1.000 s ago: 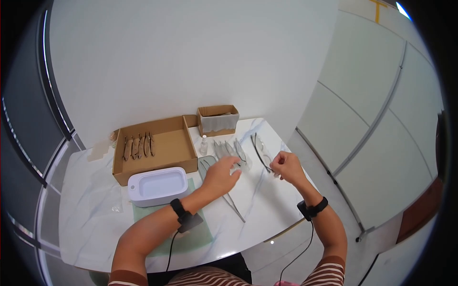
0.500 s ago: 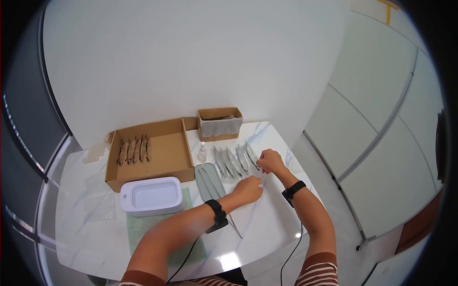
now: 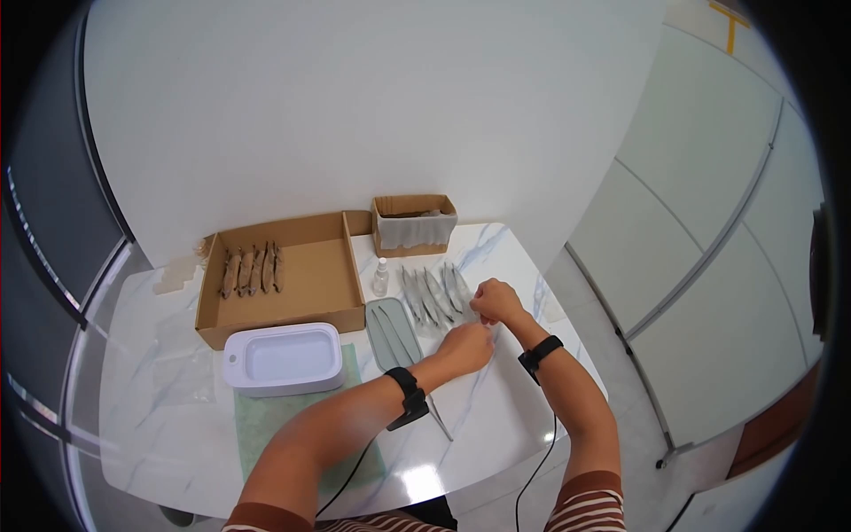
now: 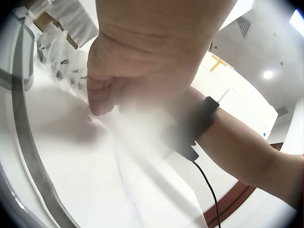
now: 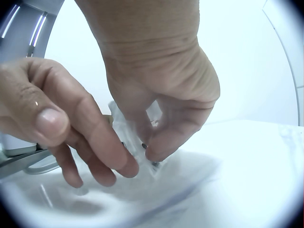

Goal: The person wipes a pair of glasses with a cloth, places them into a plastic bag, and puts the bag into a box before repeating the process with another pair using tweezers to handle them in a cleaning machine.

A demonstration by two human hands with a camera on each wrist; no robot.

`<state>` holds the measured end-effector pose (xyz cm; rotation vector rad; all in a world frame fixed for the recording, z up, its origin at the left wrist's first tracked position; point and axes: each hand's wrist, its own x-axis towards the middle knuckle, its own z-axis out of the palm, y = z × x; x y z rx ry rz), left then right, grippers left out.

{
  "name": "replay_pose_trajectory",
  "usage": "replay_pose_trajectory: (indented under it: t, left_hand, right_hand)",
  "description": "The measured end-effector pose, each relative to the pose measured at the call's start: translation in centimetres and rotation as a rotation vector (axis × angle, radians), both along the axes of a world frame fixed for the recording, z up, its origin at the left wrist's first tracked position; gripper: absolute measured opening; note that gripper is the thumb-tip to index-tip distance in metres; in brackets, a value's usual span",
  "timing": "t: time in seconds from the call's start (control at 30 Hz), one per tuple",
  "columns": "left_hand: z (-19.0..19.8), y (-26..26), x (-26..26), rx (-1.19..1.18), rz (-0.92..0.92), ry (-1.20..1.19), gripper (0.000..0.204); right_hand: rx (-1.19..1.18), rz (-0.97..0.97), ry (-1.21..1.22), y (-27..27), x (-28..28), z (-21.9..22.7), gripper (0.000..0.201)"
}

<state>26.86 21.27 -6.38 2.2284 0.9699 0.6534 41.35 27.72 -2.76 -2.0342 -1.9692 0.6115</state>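
Note:
Several thin, clear plastic sleeves (image 3: 425, 301) with dark-edged glasses inside lie in a row on the marble-patterned table. At the row's right end, my right hand (image 3: 496, 302) pinches clear plastic, seen as a crumpled sleeve (image 5: 127, 130) with small dark bits between thumb and finger in the right wrist view. My left hand (image 3: 467, 349) hovers close beside it, in front of the row. Its loosely bent fingers (image 5: 102, 137) hold nothing and point at the plastic. The far part of the held sleeve is hidden behind the right hand.
A grey tray (image 3: 379, 346) with long metal tweezers (image 3: 439, 418) lies left of the hands. Behind stand a spray bottle (image 3: 380, 279) and a plastic-lined small box (image 3: 417, 250). Further left are a cardboard box (image 3: 319, 266) with brown slender bundles (image 3: 256, 270) and a white basin (image 3: 282, 388).
My right hand has brought the dark-rimmed glasses in their plastic left and down to the row's end. My left hand has moved from over the row to the right, close beside it.

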Motion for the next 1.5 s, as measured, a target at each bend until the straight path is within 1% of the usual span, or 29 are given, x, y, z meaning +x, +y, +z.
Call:
replay_pose_trajectory:
  t: [0.07, 0.13, 0.23, 0.27, 0.3, 0.37, 0.43, 0.5, 0.53, 0.57, 0.6, 0.63, 0.7, 0.73, 0.77, 0.8, 0.83, 0.9, 1.0, 1.03, 1.1, 1.17, 1.23, 1.3, 1.33, 1.37, 1.4, 1.47, 1.5]
  left_hand:
    - [0.8, -0.8, -0.6, -0.004, 0.003, -0.005, 0.021]
    - [1.4, -1.7, -1.5, 0.056, 0.036, -0.092, 0.021]
    - [4.7, -3.1, -4.0, 0.052, 0.074, -0.116, 0.021]
    - [5.2, -3.5, -4.8, 0.074, 0.103, -0.190, 0.021]
    - [6.0, -3.8, -5.7, 0.077, 0.102, -0.188, 0.021]
    - [7.5, -4.4, -7.8, 0.063, 0.177, -0.360, 0.022]
    - [8.5, -4.8, -10.0, 0.064, 0.202, -0.414, 0.020]
    - [10.0, -5.4, -12.3, 0.175, 0.307, -0.551, 0.010]
    - [10.5, -5.5, -13.4, 0.183, 0.319, -0.551, 0.010]
    - [11.1, -5.7, -14.7, 0.255, 0.407, -0.580, 0.014]
    - [11.6, -6.0, -16.3, 0.327, 0.500, -0.605, 0.024]
    - [12.2, -6.3, -17.9, 0.337, 0.525, -0.601, 0.024]
    - [13.4, -6.8, -21.4, 0.350, 0.650, -0.696, 0.039]
    - [13.6, -6.8, -23.2, 0.434, 0.655, -0.758, 0.044]
    - [13.6, -6.6, -24.9, 0.441, 0.669, -0.760, 0.044]
    - [13.4, -6.2, -26.5, 0.429, 0.701, -0.851, 0.045]
    - [13.2, -6.0, -27.9, 0.415, 0.729, -0.943, 0.045]
    - [13.3, -6.5, -30.3, 0.433, 0.765, -0.976, 0.049]
    - [13.2, -7.5, -33.5, 0.289, 0.797, -1.112, 0.050]
    - [12.9, -7.8, -34.6, 0.289, 0.823, -1.109, 0.050]
    - [12.3, -8.2, -37.3, 0.433, 0.893, -0.905, 0.050]
    - [11.9, -8.8, -40.2, 0.454, 0.942, -0.848, 0.050]
    - [11.4, -9.4, -43.4, 0.551, 0.934, -0.602, 0.049]
    - [10.5, -10.1, -46.4, 0.513, 0.944, -0.523, 0.048]
    - [9.8, -10.4, -47.8, 0.474, 0.960, -0.425, 0.049]
    - [9.3, -10.9, -49.1, 0.433, 0.972, -0.328, 0.051]
    - [8.9, -11.6, -50.0, 0.435, 0.988, -0.318, 0.051]
    - [7.8, -13.3, -51.3, 0.310, 0.950, 0.013, 0.039]
    - [6.8, -14.0, -51.8, 0.311, 0.959, 0.018, 0.039]
  right_hand:
    - [0.003, -0.002, -0.039, -0.2, 0.0, 0.3, 0.020]
    - [0.004, -0.006, -0.076, -0.3, 0.0, 0.7, 0.022]
    - [-0.035, -0.027, -0.053, -0.6, 0.5, 1.6, 0.032]
    - [-0.048, -0.043, -0.039, -0.8, 0.7, 1.8, 0.036]
    - [-0.061, -0.059, -0.025, -1.0, 0.9, 2.0, 0.041]
    - [-0.054, -0.065, -0.022, -1.5, 0.9, 2.4, 0.041]
    - [-0.045, -0.063, -0.022, -1.9, 0.7, 2.8, 0.042]
    - [-0.014, -0.092, -0.011, -2.2, 0.5, 3.3, 0.039]
    - [-0.009, -0.079, -0.012, -2.5, 0.3, 3.5, 0.039]
    - [0.098, -0.068, -0.009, -2.7, 0.1, 3.8, 0.037]
    - [0.204, -0.053, -0.002, -2.9, -0.6, 4.2, 0.036]
    - [0.275, -0.031, 0.040, -3.1, -1.2, 4.7, 0.025]
    - [0.748, 0.095, -0.164, -1.9, -2.4, 3.7, 0.014]
    - [0.752, 0.116, -0.158, -1.3, -3.4, 3.6, 0.014]
    - [0.850, 0.180, -0.103, -1.7, -4.9, 4.7, 0.012]
    - [0.947, 0.242, -0.048, -2.3, -6.3, 5.9, 0.013]
    - [0.948, 0.252, -0.048, -2.9, -8.0, 7.0, 0.013]
    - [0.965, 0.327, 0.082, -4.1, -12.2, 8.7, 0.018]
    - [0.927, 0.435, 0.167, -5.3, -18.3, 9.9, 0.020]
    - [0.891, 0.496, 0.209, -5.8, -20.4, 10.0, 0.021]
    - [0.792, 0.558, 0.261, -7.2, -24.5, 10.4, 0.022]
    - [0.751, 0.698, 0.305, -8.2, -28.1, 10.3, 0.026]
    - [0.693, 0.771, 0.298, -9.0, -31.4, 10.0, 0.024]
    - [0.584, 0.886, 0.305, -10.2, -34.9, 9.6, 0.021]
    - [0.537, 0.890, 0.242, -10.4, -36.4, 8.7, 0.016]
    - [0.531, 0.907, 0.253, -10.7, -38.0, 7.8, 0.016]
    - [0.528, 0.971, 0.243, -11.3, -39.5, 7.0, 0.015]
    - [0.524, 1.042, 0.240, -12.7, -41.9, 5.5, 0.015]
    - [0.418, 1.066, 0.232, -13.5, -42.8, 4.8, 0.010]
